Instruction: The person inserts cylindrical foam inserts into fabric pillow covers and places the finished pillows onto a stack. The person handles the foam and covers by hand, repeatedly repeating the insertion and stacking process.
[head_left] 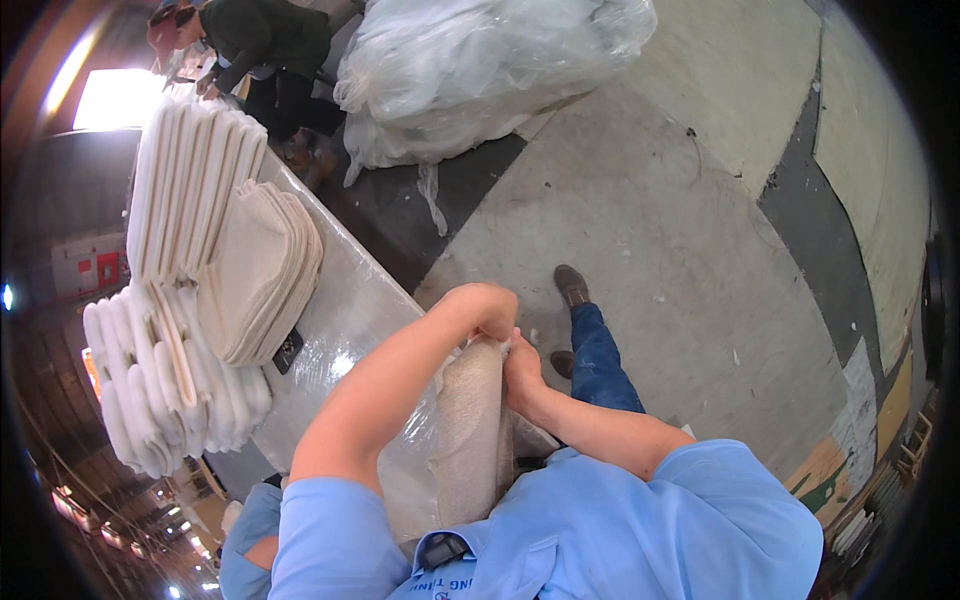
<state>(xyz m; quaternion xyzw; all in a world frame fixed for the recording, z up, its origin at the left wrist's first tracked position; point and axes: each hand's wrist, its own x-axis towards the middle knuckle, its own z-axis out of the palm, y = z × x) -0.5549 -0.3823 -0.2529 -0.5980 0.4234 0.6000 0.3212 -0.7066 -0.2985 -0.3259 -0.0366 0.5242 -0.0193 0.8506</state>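
The grey floor (690, 230) is wide. A shiny table (340, 315) holds piles of white pads (190, 190). One long beige pad (467, 430) is by the person's tummy, just below the hands. It points away from the tummy and a little right. The left hand (490, 310) and right hand (523, 372) bend in at its far end; fingers are hidden, so I can't tell their grip.

left hand (488, 308) and right hand (524, 374) meet at a beige cloth (470, 425) — cream stack (255, 275) beyond.
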